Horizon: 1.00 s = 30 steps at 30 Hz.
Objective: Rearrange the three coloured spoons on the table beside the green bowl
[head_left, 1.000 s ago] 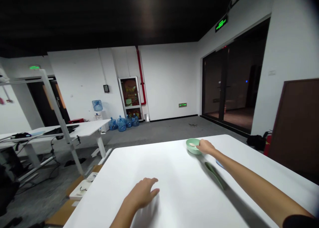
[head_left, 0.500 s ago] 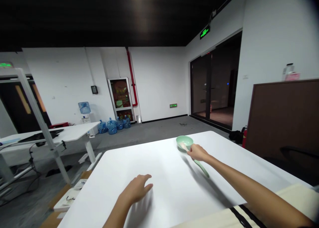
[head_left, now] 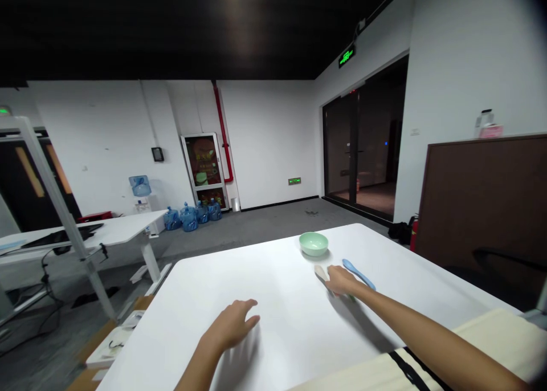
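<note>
My right hand (head_left: pixel 341 280) is closed around a pale beige spoon (head_left: pixel 321 273), whose head points toward the far left, low over the table. Under the same hand a bit of something green (head_left: pixel 351 297) shows; most of it is hidden. A blue spoon (head_left: pixel 358 273) lies on the table just beyond my right wrist, partly covered by the forearm. The light green bowl (head_left: pixel 313 245) stands upright near the far edge, apart from the hand, and looks empty inside. My left hand (head_left: pixel 235 323) hovers over the table's left part, fingers apart, holding nothing.
The white table (head_left: pixel 205 288) has rounded far corners. To the left is another white desk (head_left: pixel 128 227) with a metal frame, and boxes (head_left: pixel 111 345) sit on the floor beside my table. Blue water bottles (head_left: pixel 188 217) stand behind. A brown partition (head_left: pixel 478 203) rises at the right.
My right hand has drawn the beige spoon back from over the bowl, toward me and lower. The blue spoon has come into sight. My left hand stays about where it was.
</note>
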### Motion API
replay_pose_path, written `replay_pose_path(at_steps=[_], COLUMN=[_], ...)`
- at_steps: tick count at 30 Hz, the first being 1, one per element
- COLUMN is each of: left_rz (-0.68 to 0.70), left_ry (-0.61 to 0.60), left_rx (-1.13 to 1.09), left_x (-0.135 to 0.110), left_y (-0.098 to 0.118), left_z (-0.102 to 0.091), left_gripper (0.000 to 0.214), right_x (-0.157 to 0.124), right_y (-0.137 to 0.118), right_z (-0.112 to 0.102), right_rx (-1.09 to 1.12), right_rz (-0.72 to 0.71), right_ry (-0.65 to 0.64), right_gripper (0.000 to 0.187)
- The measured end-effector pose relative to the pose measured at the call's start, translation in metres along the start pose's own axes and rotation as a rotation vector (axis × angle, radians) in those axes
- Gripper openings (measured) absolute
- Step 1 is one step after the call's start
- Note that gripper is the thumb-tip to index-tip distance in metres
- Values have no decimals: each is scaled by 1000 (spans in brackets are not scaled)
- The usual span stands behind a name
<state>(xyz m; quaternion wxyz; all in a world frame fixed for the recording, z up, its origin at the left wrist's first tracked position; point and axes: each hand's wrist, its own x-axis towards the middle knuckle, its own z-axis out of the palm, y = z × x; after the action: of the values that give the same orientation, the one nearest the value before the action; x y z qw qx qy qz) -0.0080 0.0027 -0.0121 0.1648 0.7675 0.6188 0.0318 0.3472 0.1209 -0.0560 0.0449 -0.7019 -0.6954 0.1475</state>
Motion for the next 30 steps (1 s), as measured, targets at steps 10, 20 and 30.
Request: replay_pose_path(at_steps=[10,20,30], left_rz=[7,-2,-4], left_ry=[1,-6,-13], left_rx=[-21,-26,-23], left_x=[1,1,0], left_y=[-3,0,2], left_z=[1,0,0], left_gripper=[55,56,55], right_x=[11,13,23], right_y=[10,12,31], right_z=[16,7,6], right_rx=[1,-59,-150], right_rz=[16,13,74], right_ry=[-30,90,122], right_gripper=[26,23,31])
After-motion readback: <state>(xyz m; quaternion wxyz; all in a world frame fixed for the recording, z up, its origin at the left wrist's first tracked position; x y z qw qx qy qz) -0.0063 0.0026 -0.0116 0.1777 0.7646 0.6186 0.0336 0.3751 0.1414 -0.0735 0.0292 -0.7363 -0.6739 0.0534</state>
